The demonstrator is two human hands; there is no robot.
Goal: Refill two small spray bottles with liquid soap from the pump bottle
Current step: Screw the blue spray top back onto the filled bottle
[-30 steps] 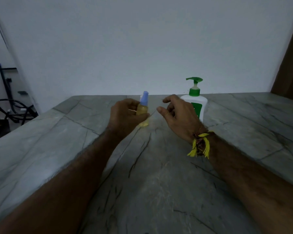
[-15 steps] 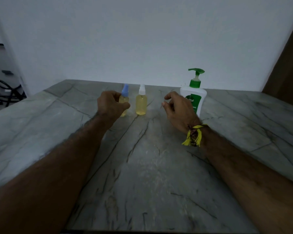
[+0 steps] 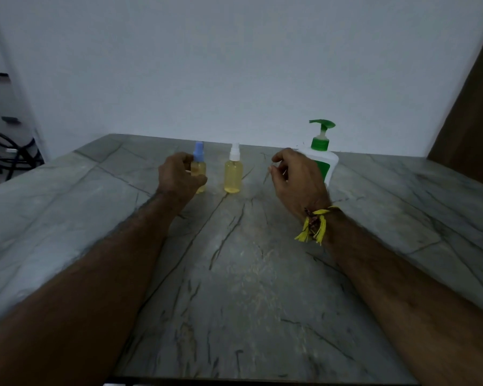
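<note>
Two filled spray bottles upright on the stone tabletop (image 3: 234, 274).
Left hand (image 3: 179, 176) grips the blue-capped spray bottle (image 3: 199, 165); white-capped spray bottle (image 3: 233, 174) just beside it; right hand (image 3: 297, 179) loosely curled, holding nothing, before the pump bottle (image 3: 322, 154).

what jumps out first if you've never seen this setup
The green-topped pump bottle at the back right of the grey stone table, and two small yellow-filled spray bottles left of it. The left hand grips the blue-capped spray bottle; the white-capped spray bottle stands free beside it.
</note>
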